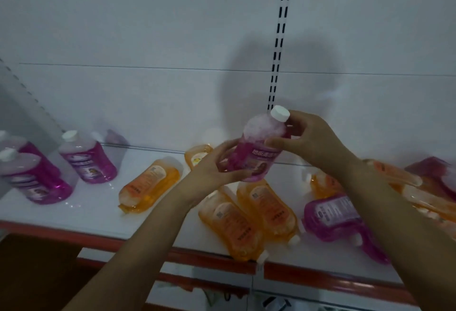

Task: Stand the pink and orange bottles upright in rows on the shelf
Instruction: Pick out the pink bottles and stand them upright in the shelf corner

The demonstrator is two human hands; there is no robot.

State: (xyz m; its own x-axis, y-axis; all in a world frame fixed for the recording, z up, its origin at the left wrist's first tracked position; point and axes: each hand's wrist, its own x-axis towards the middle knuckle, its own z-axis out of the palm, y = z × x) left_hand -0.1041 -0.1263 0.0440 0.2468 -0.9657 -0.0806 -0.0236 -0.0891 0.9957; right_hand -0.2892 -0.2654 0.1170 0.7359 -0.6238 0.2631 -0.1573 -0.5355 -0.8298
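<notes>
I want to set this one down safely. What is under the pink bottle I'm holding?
Two orange bottles lie flat below the pink bottle; the hands hide the shelf beyond.

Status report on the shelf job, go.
Both hands, left and right, grip one pink bottle above the shelf. Three pink upright at left. Orange bottles lying beneath, crowding the spot.

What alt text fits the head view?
Both hands, the left hand and the right hand, hold a white-capped pink plastic bottle above a white shelf. Pink bottles stand at the left; orange bottles lie flat below.
</notes>
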